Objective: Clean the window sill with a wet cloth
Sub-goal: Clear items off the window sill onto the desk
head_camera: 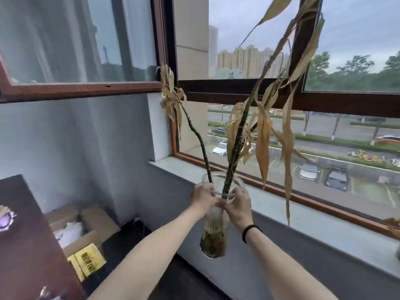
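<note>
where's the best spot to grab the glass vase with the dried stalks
Grip the glass vase around its upper body, just below the flared top, with the left hand and right hand from opposite sides. The flare should stop slipping, and the leaning dried stalks likely make it top-heavy, so a high grip steadies it.

**Sill mostly free, dry leaves hang across it**

The window sill [324, 230] offers open room from the left corner almost to the right edge, where a small dry plant [392, 224] stands. Long dry leaves [263, 144] from the glass vase [214, 234] hang low over its middle. Below left, a cardboard box [86, 226] blocks the floor.
</note>
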`<state>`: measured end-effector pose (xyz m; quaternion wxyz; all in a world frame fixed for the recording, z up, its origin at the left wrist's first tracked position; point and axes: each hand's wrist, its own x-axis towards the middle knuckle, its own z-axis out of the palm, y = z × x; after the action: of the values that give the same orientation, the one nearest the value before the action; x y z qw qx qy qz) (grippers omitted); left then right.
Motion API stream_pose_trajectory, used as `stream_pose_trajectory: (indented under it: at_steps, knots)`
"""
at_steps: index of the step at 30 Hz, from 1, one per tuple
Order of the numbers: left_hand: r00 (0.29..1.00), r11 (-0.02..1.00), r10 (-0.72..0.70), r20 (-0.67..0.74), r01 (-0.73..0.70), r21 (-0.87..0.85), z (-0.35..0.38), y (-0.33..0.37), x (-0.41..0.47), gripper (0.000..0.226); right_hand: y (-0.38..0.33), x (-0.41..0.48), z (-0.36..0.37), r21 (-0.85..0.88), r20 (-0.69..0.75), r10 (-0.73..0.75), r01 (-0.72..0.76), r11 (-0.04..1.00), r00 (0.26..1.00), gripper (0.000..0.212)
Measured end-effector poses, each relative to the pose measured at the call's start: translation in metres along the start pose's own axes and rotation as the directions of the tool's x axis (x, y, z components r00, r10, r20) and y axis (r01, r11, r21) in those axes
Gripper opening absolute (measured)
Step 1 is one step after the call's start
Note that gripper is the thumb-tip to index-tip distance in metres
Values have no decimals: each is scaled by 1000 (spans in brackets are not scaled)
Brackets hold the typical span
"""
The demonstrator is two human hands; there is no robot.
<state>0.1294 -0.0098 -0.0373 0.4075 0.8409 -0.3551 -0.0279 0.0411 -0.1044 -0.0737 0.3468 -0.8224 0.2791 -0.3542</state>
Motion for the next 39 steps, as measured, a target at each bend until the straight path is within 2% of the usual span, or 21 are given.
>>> stream_pose_trajectory:
  at_steps: [7,9,13,16,19,24,29,32,36,39]
  knots:
    - [963,979,-201,-181,201,-15,-38,-45,-54,40,-27,-32,48,88,204,-179,164,983,962,46]
    - [930,970,-241,-279,240,-39,-49,-48,-71,34,-37,-36,57,121,272,-217,191,974,937,46]
    - [850,954,-279,-448,297,-31,-76,-53,-109,30,-61,-46,77,268,403,-275,175,947,873,72]
    - [780,928,-330,-531,370,-34,-103,-57,-135,34,-90,-61,91,315,466,-345,212,925,815,68]
    - [722,908,-352,-595,419,-29,-133,-61,-158,39,-128,-83,100,353,454,-455,314,881,767,56]
    - [628,881,-348,-696,473,-13,-182,-59,-203,37,-182,-126,117,431,474,-524,332,839,708,58]
    - [560,849,-372,-740,528,-27,-243,-71,-254,41,-249,-171,137,452,487,-579,379,808,653,41]
    - [551,847,-359,-754,532,-15,-282,-86,-279,40,-287,-198,152,472,486,-592,377,797,643,38]
    - [566,844,-337,-752,536,26,-331,-107,-303,37,-332,-227,169,520,493,-591,329,788,638,49]
    - [558,838,-313,-769,543,54,-358,-122,-311,34,-356,-239,182,507,499,-602,354,786,623,47]
